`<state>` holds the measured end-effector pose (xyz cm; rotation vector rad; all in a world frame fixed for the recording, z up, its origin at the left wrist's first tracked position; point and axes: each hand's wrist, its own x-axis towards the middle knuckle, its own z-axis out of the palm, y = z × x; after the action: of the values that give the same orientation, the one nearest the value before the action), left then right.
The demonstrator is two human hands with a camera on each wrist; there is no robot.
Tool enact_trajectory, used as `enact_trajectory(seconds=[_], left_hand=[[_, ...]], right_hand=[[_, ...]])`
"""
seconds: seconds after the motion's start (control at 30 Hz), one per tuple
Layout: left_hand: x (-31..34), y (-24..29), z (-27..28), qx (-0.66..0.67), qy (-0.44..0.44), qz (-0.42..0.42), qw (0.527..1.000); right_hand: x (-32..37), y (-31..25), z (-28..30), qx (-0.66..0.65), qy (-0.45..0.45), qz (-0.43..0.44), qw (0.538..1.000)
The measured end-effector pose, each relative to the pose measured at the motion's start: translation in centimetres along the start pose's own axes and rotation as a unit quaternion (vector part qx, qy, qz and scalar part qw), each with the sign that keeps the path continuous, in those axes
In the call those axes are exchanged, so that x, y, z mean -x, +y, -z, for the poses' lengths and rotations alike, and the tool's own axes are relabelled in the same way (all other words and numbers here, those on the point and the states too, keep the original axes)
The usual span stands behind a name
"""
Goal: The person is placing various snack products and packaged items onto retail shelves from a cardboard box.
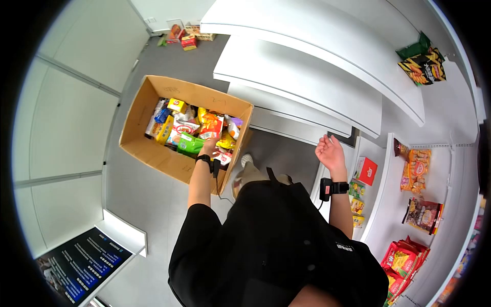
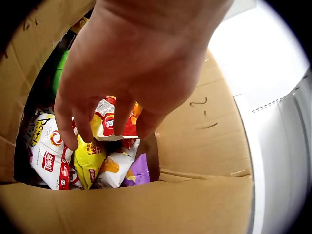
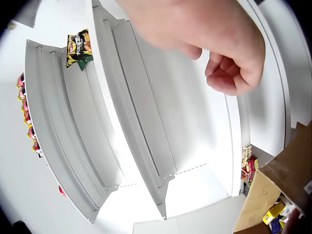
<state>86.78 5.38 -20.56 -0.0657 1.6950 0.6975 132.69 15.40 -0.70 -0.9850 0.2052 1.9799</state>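
My left hand [image 1: 208,147] reaches down into a large cardboard box [image 1: 169,84] full of packaged snacks. Its fingers are spread and point downward in the left wrist view, over a red and yellow snack bag [image 2: 103,127]. Close by lie a white snack bag [image 2: 48,151], a yellow bag [image 2: 88,161] and a purple bag [image 2: 139,171]. A green bag [image 1: 190,145] is beside the hand in the head view. My right hand [image 1: 331,152] hangs in the air in front of the white shelves [image 1: 296,82], fingers loosely curled around nothing.
More shelving on the right bears a red box [image 1: 365,171], an orange snack bag [image 1: 417,171] and red packs [image 1: 401,261]. Black and green bags [image 1: 423,66] sit at the upper shelf's far end. Several packages [image 1: 188,42] lie by the back wall. A dark sign [image 1: 84,266] stands lower left.
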Motion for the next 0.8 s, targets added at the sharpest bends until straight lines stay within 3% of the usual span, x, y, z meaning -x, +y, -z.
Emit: enact_trajectory(seconds=[0.1, 0.13, 0.17, 0.23, 0.3, 0.33, 0.37, 0.47, 0.67, 0.8], left_hand=[[-3.6, 1.3, 0.4, -0.073, -0.045, 0.029, 0.996], [-8.5, -1.1, 1.8, -0.235, -0.112, -0.122, 0.958], [-13.1, -3.3, 3.1, -0.368, -0.126, -0.287, 0.875], [-9.5, -0.4, 2.8, -0.567, -0.056, -0.395, 0.721], [-9.2, 0.3, 2.3, -0.379, -0.120, -0.233, 0.888], [-10.4, 0.0, 2.0, -0.241, -0.112, -0.136, 0.955], [-11.5, -0.4, 1.6, -0.063, -0.111, -0.050, 0.991], [-11.9, -0.2, 1.2, -0.096, -0.070, -0.076, 0.990], [-10.4, 0.6, 1.3, -0.010, 0.046, -0.135, 0.990], [-7.7, 2.2, 2.4, 0.076, 0.041, -0.215, 0.973]], right_hand=[[-2.6, 0.7, -1.9, -0.002, 0.014, -0.001, 1.000], [-3.2, 0.9, -2.4, -0.002, 0.021, 0.000, 1.000], [-3.6, 1.0, -2.9, -0.002, 0.027, 0.001, 1.000], [-5.2, 1.7, -3.7, 0.005, 0.041, 0.000, 0.999], [-6.1, 1.9, -4.1, 0.009, 0.045, -0.005, 0.999], [-6.4, 1.8, -4.3, 0.011, 0.042, -0.002, 0.999], [-6.6, 1.6, -4.5, 0.013, 0.038, 0.002, 0.999], [-7.0, 1.0, -5.4, 0.024, 0.043, 0.015, 0.999], [-7.3, 1.4, -4.7, 0.018, 0.020, -0.002, 1.000], [-7.7, 2.5, -4.6, 0.014, 0.013, -0.014, 1.000]])
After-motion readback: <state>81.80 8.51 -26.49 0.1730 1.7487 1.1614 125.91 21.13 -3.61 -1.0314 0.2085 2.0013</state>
